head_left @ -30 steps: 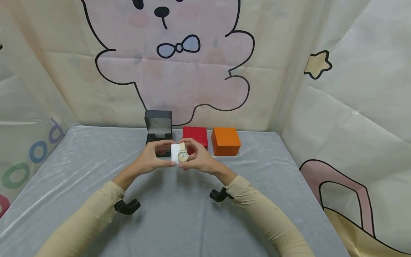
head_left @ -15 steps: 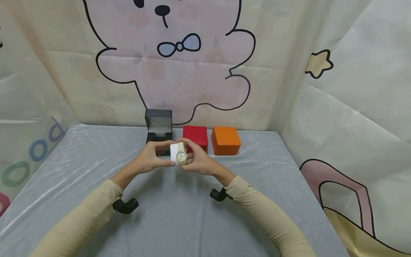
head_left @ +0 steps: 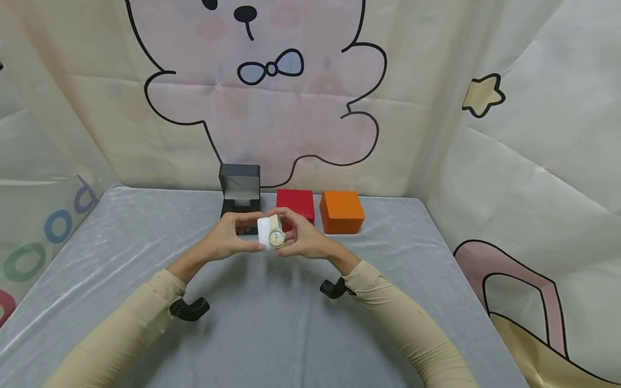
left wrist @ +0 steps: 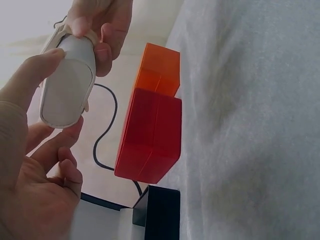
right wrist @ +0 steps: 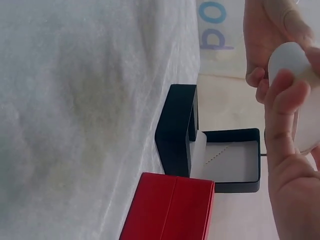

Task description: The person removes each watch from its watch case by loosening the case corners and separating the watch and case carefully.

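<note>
Both hands are raised over the middle of the table, in front of the boxes. The left hand (head_left: 224,238) pinches a white watch cushion (head_left: 263,233) between thumb and fingers. In the left wrist view, the flat oval end of that cushion (left wrist: 67,92) faces the camera. At the cushion's right side, the right hand (head_left: 308,238) holds a wristwatch (head_left: 276,238) with a cream strap and a round pale dial, facing up. The strap lies around the cushion's right end. In the right wrist view, the right fingers (right wrist: 284,107) partly cover the cushion and hide the dial.
Behind the left hand stands a black watch box (head_left: 240,186) with its lid up and a pale lining. A closed red box (head_left: 295,203) and an orange box (head_left: 342,212) stand to its right. Grey cloth (head_left: 271,334) covers the table, and a printed curtain (head_left: 310,129) hangs behind.
The watch and the right hand shift slightly left, then slightly back to the right. The left hand stays nearly still on the cushion. The boxes stay put.
</note>
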### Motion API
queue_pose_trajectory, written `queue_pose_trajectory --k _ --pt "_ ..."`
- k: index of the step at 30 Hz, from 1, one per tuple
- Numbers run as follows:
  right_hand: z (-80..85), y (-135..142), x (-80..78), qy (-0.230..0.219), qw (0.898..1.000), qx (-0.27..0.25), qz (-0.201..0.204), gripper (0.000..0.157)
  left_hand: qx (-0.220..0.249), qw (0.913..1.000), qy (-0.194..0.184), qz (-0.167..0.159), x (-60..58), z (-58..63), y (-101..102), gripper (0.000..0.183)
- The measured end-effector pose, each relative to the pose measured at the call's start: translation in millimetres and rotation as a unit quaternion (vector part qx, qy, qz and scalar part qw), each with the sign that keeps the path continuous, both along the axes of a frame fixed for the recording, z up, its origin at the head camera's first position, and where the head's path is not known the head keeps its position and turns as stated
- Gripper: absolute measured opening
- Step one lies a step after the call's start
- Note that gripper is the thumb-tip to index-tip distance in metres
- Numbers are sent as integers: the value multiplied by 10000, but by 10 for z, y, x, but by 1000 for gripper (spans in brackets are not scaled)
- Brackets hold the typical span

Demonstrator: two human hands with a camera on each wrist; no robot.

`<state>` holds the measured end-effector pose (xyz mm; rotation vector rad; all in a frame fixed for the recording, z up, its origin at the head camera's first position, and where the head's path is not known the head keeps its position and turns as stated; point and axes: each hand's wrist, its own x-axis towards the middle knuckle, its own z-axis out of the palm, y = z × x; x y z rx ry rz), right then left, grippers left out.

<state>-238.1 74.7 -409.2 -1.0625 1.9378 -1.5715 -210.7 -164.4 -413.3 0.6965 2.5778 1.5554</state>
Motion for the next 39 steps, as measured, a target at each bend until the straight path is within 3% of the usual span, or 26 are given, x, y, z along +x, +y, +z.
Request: queue_pose_trajectory --k 11,16,23,32,39 --pt "18 -27 33 139 9983 -93 -552 73 293 9996 30 -17 -13 3 -9 64" --pt "31 -33 47 200 9973 3 -705 75 36 10000 -54 -16 -12 -3 -15 69" --pt "28 -58 38 198 9972 183 -702 71 -436 9990 133 14 -7 -31 0 79" --pt "22 -20 -7 290 9991 123 -284 74 -257 9995 138 -81 -3 8 -10 75" --pt "1 18 -13 -19 9990 -129 -422 74 119 9998 75 -161 -12 9 -45 70"
